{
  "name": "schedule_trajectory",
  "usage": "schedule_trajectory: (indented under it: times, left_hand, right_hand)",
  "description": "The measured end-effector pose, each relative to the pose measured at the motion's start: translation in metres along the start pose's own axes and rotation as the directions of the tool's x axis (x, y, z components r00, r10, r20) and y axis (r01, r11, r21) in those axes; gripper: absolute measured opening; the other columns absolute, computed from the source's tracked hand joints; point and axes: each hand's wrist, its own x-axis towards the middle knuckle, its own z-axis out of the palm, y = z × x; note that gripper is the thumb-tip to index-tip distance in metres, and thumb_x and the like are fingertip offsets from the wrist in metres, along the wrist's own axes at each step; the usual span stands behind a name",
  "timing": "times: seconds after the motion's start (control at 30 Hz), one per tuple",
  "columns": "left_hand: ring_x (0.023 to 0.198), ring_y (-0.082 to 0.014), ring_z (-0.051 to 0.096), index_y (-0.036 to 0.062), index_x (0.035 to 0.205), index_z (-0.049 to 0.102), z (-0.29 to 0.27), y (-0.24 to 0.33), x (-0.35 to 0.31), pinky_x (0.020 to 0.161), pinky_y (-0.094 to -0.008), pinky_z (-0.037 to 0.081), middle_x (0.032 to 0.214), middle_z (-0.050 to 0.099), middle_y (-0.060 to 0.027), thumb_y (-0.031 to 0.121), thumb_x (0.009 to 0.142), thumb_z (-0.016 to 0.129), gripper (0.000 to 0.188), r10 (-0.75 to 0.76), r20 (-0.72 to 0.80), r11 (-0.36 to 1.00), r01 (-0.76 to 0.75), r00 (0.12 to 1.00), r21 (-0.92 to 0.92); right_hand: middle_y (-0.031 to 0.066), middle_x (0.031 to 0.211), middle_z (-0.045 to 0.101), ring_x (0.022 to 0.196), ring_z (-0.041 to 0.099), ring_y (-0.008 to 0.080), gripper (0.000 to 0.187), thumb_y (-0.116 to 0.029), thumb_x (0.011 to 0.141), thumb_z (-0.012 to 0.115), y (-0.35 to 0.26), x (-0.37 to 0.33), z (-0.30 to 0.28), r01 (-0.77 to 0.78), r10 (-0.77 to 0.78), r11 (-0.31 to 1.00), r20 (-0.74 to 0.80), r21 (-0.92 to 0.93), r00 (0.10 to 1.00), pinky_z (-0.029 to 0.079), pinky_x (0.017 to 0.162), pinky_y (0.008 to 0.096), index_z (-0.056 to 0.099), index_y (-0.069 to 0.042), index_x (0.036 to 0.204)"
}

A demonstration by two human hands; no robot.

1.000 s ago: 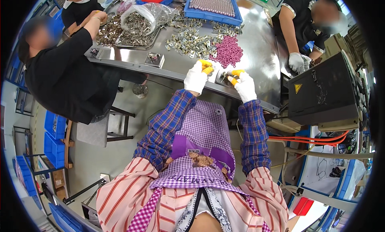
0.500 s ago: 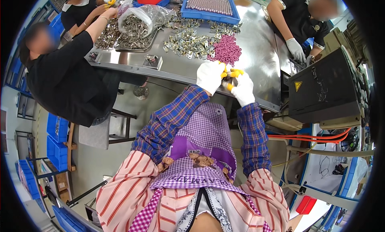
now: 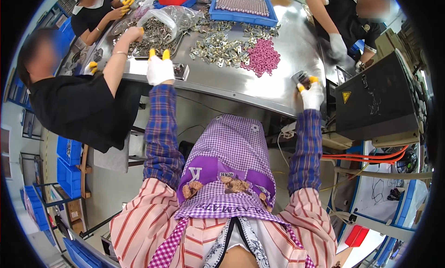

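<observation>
My left hand (image 3: pixel 160 69), in a white glove with yellow fingertips, reaches to the near rim of a metal tray (image 3: pixel 172 54). Its fingers stretch forward and apart, with nothing visible in them. Beside it, partly covered, sits a small metal block (image 3: pixel 183 72). In the tray lies a heap of small metal parts (image 3: pixel 160 34), with a clear plastic bag (image 3: pixel 181 18) over it. Over on the right side of the table, my right hand (image 3: pixel 311 95) is closed on a dark, shiny metal piece (image 3: pixel 300 77); its exact kind is unclear.
Between my hands lie loose metal clips (image 3: pixel 215 50) and a pile of pink rings (image 3: pixel 262 58) on the steel table (image 3: pixel 218 85). Farther back stands a blue tray (image 3: pixel 273 21) of rowed parts. A co-worker's arm (image 3: pixel 119 52) reaches into the heap at left; another person (image 3: pixel 340 45) works at right.
My hands were together at the table's near edge by the pink rings. They have parted: the left went to the tray, the right outward with the dark piece. The left co-worker's arm moved over the heap.
</observation>
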Motion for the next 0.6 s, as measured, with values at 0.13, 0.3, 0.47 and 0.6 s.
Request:
schedule_trajectory:
  times: [0.13,0.3,0.47,0.6]
  left_hand:
    - [0.087,-0.0356,0.063,0.0052,0.106,0.059,0.039,-0.030,0.003,0.074,-0.0423,0.050,0.099,0.065,-0.0170,0.046,0.091,0.045,0.046,-0.131,0.464,0.986,0.163,0.876,-0.030]
    - [0.090,-0.0364,0.062,0.0064,0.106,0.059,0.012,0.038,-0.053,0.077,-0.0437,0.049,0.100,0.065,-0.0175,0.040,0.091,0.046,0.039,-0.001,0.571,0.975,0.129,0.821,-0.184]
    - [0.087,-0.0317,0.062,0.0086,0.099,0.062,0.005,0.097,-0.091,0.078,-0.0415,0.047,0.099,0.066,-0.0122,0.028,0.084,0.057,0.025,0.212,0.655,0.901,0.114,0.725,-0.418]
    - [0.085,-0.0303,0.062,0.0098,0.095,0.062,0.026,0.112,-0.085,0.076,-0.0409,0.047,0.096,0.066,-0.0104,0.027,0.083,0.059,0.022,0.328,0.538,0.943,-0.233,0.776,-0.238]
  right_hand:
    - [0.0076,0.101,0.060,0.087,0.062,0.0239,0.047,-0.040,0.076,0.070,0.015,0.043,0.011,-0.250,0.194,0.878,-0.175,-0.407,0.965,0.052,0.075,0.0339,0.060,-0.012,0.111]
    - [0.0077,0.104,0.058,0.089,0.061,0.0257,0.047,-0.043,0.078,0.066,0.020,0.048,0.016,-0.235,0.178,0.899,-0.182,-0.369,0.967,0.052,0.075,0.0349,0.057,-0.012,0.112]
    - [0.0074,0.103,0.059,0.088,0.061,0.0258,0.047,-0.042,0.077,0.068,0.015,0.052,0.015,-0.256,0.215,0.893,-0.148,-0.371,0.965,0.051,0.075,0.0353,0.057,-0.013,0.113]
    - [0.0076,0.103,0.059,0.088,0.061,0.0256,0.047,-0.043,0.078,0.067,0.011,0.050,0.011,-0.228,0.189,0.910,-0.143,-0.346,0.972,0.051,0.075,0.0354,0.057,-0.013,0.114]
